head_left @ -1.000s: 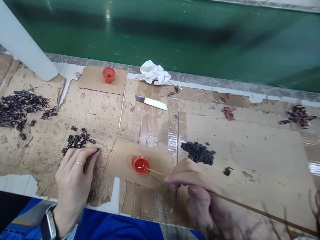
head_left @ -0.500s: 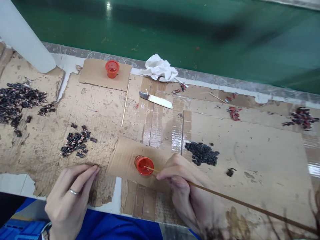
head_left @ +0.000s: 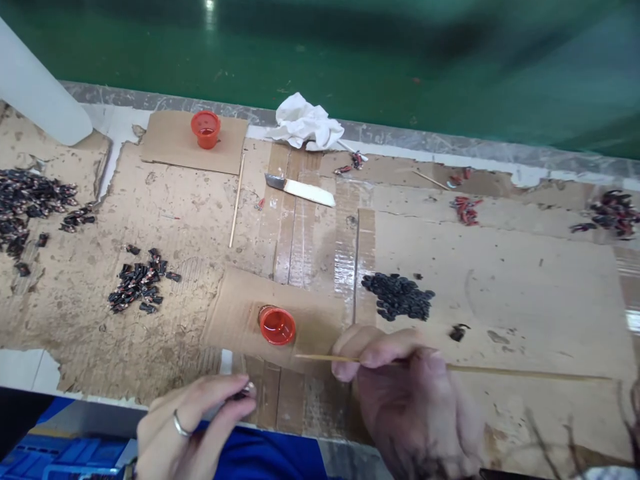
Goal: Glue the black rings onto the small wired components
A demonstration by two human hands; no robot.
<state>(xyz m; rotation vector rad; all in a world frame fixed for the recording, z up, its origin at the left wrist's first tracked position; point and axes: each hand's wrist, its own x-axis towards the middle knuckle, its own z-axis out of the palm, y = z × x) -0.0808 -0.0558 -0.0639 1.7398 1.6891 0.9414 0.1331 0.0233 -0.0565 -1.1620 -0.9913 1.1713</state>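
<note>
My left hand (head_left: 193, 423), a ring on one finger, is closed near the table's front edge. Between thumb and forefinger it pinches a small black part (head_left: 242, 393), mostly covered by the fingertips. My right hand (head_left: 405, 393) grips a thin wooden stick (head_left: 525, 372), held nearly level, its tip just right of and below a red cup (head_left: 278, 326). Some reddish liquid shows inside that cup, which stands on a cardboard piece (head_left: 320, 310). Left of it lies a small pile of black parts with coppery ends (head_left: 140, 283). Black oval pieces (head_left: 397, 297) are heaped beyond my right hand.
Farther back are a second red cup (head_left: 206, 130), a loose stick (head_left: 237, 200), a white-handled knife (head_left: 307, 192) and crumpled white tissue (head_left: 307, 123). A larger black-part pile (head_left: 30, 200) lies far left; reddish pieces (head_left: 466, 211) lie right. A white post (head_left: 40, 87) rises at upper left.
The stick's tip has come out of the red cup, and my right hand has turned. My left hand has moved right and toward me; a small black part now shows in its fingers.
</note>
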